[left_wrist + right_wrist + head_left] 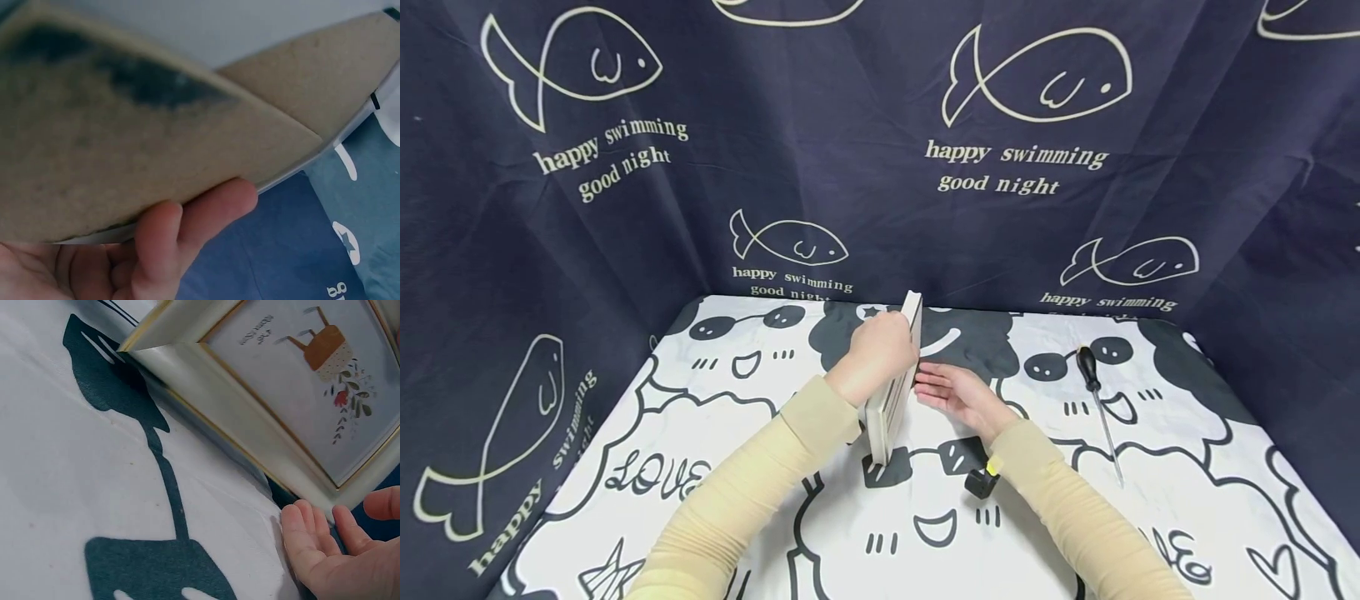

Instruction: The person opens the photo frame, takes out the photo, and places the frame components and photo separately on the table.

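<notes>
A picture frame [889, 417] with a pale moulding stands nearly on edge over the middle of the table, seen narrow from the head. My left hand [880, 346] grips its upper left side. In the left wrist view, that hand's fingers [219, 203] lie against the brown backing board [125, 165], which has a dark smudge. The right wrist view shows the front, with gold lines and a print [325, 353] of a planter and flowers, upside down. My right hand [958, 396] has its fingers extended, fingertips right at a corner of the moulding.
A screwdriver [1087, 371] with a black handle lies at the right of the table, its tip toward me. A white cloth [737, 492] with black cartoon drawings covers the table. Dark blue fish-print curtains [880, 183] enclose the back and sides.
</notes>
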`<act>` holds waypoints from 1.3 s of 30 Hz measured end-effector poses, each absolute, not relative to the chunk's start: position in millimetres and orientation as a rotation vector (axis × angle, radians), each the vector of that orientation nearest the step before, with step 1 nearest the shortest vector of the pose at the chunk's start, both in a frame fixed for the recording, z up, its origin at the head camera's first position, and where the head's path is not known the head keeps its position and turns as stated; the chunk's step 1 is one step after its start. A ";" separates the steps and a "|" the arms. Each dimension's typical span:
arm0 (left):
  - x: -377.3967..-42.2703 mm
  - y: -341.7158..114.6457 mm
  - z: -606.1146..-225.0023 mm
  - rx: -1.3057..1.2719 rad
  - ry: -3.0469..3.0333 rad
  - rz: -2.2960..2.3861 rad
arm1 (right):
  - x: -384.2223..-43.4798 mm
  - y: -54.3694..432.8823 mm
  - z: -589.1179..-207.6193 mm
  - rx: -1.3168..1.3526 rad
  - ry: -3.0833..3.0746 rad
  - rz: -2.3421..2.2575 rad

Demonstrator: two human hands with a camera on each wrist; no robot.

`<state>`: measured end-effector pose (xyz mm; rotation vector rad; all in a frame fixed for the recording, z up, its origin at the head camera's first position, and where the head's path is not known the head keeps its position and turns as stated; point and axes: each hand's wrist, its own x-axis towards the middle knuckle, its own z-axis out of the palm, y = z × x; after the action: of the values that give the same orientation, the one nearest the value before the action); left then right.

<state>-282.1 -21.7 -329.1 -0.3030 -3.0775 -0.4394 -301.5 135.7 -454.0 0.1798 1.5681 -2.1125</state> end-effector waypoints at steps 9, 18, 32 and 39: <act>-282.2 -23.7 -322.0 -0.316 -3.013 -0.542 | -295.8 139.7 -452.2 0.118 1.545 -2.133; -282.3 -28.5 -314.2 -0.322 -2.934 -0.739 | -284.8 147.7 -442.1 -0.005 1.648 -2.076; -286.5 -36.3 -324.0 -0.307 -2.854 -1.099 | -274.0 162.9 -421.8 0.011 1.841 -2.004; -288.1 -40.4 -334.5 -0.253 -2.854 -1.228 | -273.3 173.4 -420.9 -0.019 1.901 -1.970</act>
<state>-288.1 -40.4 -334.5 -0.2527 -2.8544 -1.2275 -273.3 173.4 -420.9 -0.0187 1.9015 -1.9700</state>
